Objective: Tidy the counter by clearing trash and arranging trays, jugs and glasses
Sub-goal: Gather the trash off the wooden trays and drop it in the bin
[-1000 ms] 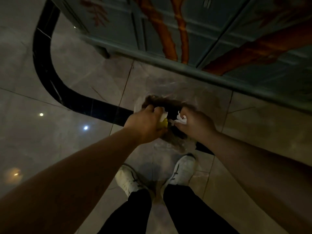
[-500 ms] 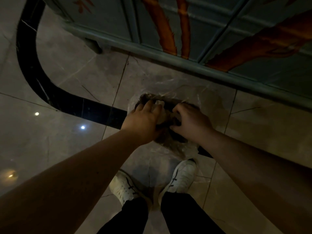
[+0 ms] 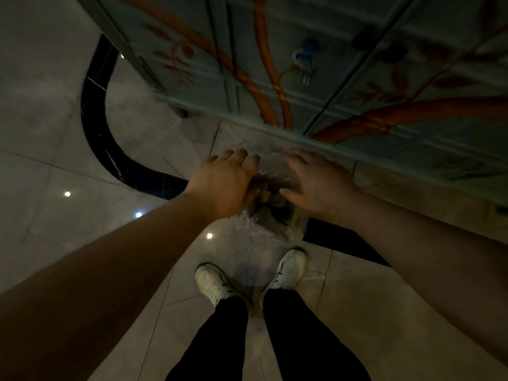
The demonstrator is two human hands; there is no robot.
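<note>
Both hands are working the mouth of a clear bag (image 3: 270, 224) low over the floor (image 3: 49, 149): the left hand (image 3: 224, 185) is curling its grip around the near-left part of the rim, and the right hand (image 3: 316, 184) is lying across the far side with its fingers spread, though whether that grip is actually pinching plastic I cannot tell in this dim light. Between them, some yellowish trash (image 3: 265, 195) is sitting inside the bag, which is hanging or resting just ahead of the person's white shoes (image 3: 213, 284). To my eye, the trash-clearing step is under way, probably packing the scraps down or gathering the mouth. Next would be bunching the thin film together evenly, without tearing it or spilling anything. A painted cabinet (image 3: 357, 86) is standing close behind the bag, so there is little room on that side. No worktop is in view.
</note>
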